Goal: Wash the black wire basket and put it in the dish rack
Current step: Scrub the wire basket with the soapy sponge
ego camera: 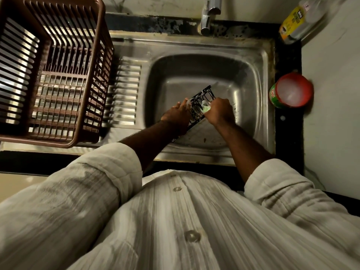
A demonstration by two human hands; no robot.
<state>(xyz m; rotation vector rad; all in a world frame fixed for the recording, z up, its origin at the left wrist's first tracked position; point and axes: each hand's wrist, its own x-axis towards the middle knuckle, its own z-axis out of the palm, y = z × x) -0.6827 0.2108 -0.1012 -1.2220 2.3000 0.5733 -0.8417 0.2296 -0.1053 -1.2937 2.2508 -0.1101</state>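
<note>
A black wire basket (202,95) with foam on it is held tilted over the steel sink (251,61). My left hand (176,115) grips its left side. My right hand (221,112) presses a soapy green scrubber (206,107) against the basket's wires. The lower part of the basket is hidden between my hands. The brown plastic dish rack (58,71) stands on the draining board to the left, with nothing in it.
A tap (209,14) rises behind the sink; no water is seen running. A red-rimmed round tub of white soap (292,90) sits on the black counter at right. A bottle with a yellow label (298,20) lies at the back right corner.
</note>
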